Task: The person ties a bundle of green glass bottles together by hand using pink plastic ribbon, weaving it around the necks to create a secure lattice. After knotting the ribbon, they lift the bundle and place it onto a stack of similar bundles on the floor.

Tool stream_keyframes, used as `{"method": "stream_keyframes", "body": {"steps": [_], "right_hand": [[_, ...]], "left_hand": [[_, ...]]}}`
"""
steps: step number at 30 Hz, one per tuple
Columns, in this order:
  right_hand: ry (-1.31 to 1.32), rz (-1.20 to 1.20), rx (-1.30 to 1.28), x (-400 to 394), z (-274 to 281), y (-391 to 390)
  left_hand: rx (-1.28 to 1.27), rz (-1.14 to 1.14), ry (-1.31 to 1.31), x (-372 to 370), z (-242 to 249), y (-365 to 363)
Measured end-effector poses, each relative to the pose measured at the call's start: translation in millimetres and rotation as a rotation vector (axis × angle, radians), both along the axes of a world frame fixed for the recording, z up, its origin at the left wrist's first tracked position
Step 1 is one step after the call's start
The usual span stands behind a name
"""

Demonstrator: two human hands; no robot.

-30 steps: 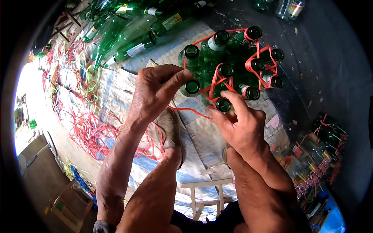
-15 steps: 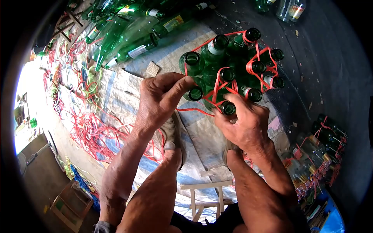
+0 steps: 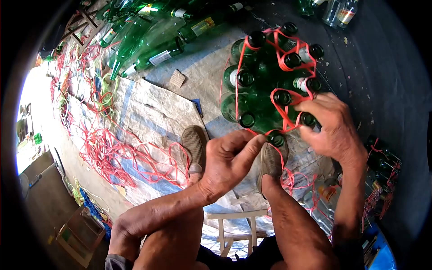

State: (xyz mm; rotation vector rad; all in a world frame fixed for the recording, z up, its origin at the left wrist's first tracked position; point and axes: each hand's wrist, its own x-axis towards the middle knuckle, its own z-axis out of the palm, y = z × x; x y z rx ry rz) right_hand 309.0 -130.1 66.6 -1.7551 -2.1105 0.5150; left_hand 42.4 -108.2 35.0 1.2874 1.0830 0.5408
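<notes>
A cluster of green glass bottles [image 3: 265,96] stands in front of me, necks up. Red plastic strap [image 3: 241,85] runs round the outer necks and loops about several of them. My left hand [image 3: 231,157] is closed, thumb and forefinger pinching the strap by the nearest bottle neck [image 3: 275,138]. On the cluster's right side, my right hand [image 3: 333,126] has thumb and fingers curled around a bottle neck [image 3: 308,119] with strap beside it. Its fingertips are partly hidden behind that neck.
Loose green bottles [image 3: 157,56] lie at the upper left. A tangle of red strap [image 3: 105,157] covers the sheet [image 3: 157,121] on the left. Strapped bottles [image 3: 382,157] stand at the right, clear ones [image 3: 344,13] at the top. A wooden stool [image 3: 238,215] is below me.
The bottle cluster has turned, and its strap now runs along its left side. My left hand has moved down and right, my right hand up and right around the cluster.
</notes>
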Motion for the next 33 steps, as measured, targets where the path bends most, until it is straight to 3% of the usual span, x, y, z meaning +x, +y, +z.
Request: {"method": "stream_keyframes", "body": {"steps": [6,15,18,21,26,28,29,33], "right_hand": [[0.095,-0.134,-0.12,7,1,-4],[0.198,-0.25,-0.06,-6,-4,-17],[0.17,-0.322,-0.163,-16,16,-17],[0.074,-0.341,0.02,-29,31,-14],[0.089,-0.113,0.151,-40,35,-4],[0.152,-0.026,0.094,-44,29,3],[0.02,-0.008,0.099,-49,31,8],[-0.05,0.039,-0.038,-51,39,17]], "left_hand": [[-0.022,-0.046,-0.069,12,-17,-3],[-0.096,-0.083,-0.227,5,-35,-4],[-0.13,-0.088,-0.241,4,-35,-2],[-0.146,-0.113,-0.208,0,-37,-1],[-0.136,-0.077,-0.176,3,-34,2],[-0.147,-0.072,-0.138,3,-32,2],[-0.152,-0.062,-0.123,5,-32,4],[-0.136,-0.031,-0.089,5,-37,5]]}}
